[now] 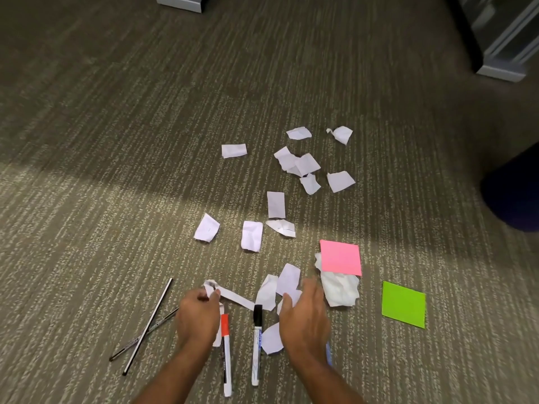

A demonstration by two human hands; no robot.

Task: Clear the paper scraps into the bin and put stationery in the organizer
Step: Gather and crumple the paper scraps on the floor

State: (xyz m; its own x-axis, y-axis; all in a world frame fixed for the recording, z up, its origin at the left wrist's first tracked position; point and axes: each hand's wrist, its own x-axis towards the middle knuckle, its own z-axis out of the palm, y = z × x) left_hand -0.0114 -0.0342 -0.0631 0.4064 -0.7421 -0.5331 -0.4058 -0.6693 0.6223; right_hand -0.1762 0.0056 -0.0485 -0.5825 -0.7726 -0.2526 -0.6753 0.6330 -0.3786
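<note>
Several white paper scraps [276,204] lie scattered on the carpet. My left hand [198,314] is closed on a long white paper strip [233,298] near its crumpled end. My right hand [304,316] hovers with fingers spread over scraps [288,278] beside a crumpled white sheet [339,290]. A red-capped marker [226,354] and a black-capped marker [257,342] lie between my hands. Two thin dark pens [148,325] lie crossed to the left. A pink sticky pad [341,257] and a green sticky pad [404,304] lie to the right. A blue object [328,352] peeks from under my right wrist.
A dark blue rounded object [516,188] stands at the right edge. Grey furniture bases sit at the top right [501,62] and top left [180,2]. Striped carpet [116,141] covers the floor.
</note>
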